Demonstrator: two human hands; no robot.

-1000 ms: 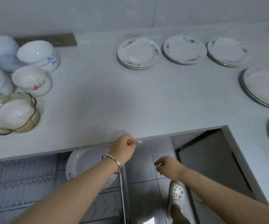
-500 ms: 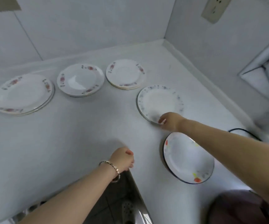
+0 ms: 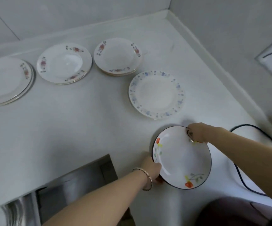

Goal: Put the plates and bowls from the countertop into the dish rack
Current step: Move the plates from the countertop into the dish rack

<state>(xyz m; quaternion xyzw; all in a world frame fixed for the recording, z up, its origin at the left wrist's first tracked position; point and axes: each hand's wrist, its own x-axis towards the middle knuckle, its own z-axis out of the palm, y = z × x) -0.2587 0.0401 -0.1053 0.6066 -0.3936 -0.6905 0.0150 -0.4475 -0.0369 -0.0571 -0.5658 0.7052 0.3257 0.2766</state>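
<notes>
A dark-rimmed plate (image 3: 181,160) painted with red and yellow flowers is tilted up off the white countertop (image 3: 83,128) near its inner corner. My right hand (image 3: 196,132) pinches its far rim and my left hand (image 3: 151,168), wearing a bracelet, grips its near left rim. A blue-flowered plate (image 3: 156,95) lies flat just behind it. Further back sit three low stacks of pink-flowered plates: one at the right (image 3: 118,57), one in the middle (image 3: 64,63), one at the left edge (image 3: 6,80). The dish rack (image 3: 16,212) shows only as a blurred sliver at lower left.
A black cable (image 3: 239,175) loops over the counter right of the held plate. A dark rounded object (image 3: 239,212) fills the lower right corner. Walls close the counter at the back and right. The counter's cut-out edge (image 3: 110,160) drops to the cabinet space below.
My right hand left the blue-flowered plate and took the far rim of the flowered plate. My left hand came up from the counter edge to its near rim. The plate now tilts.
</notes>
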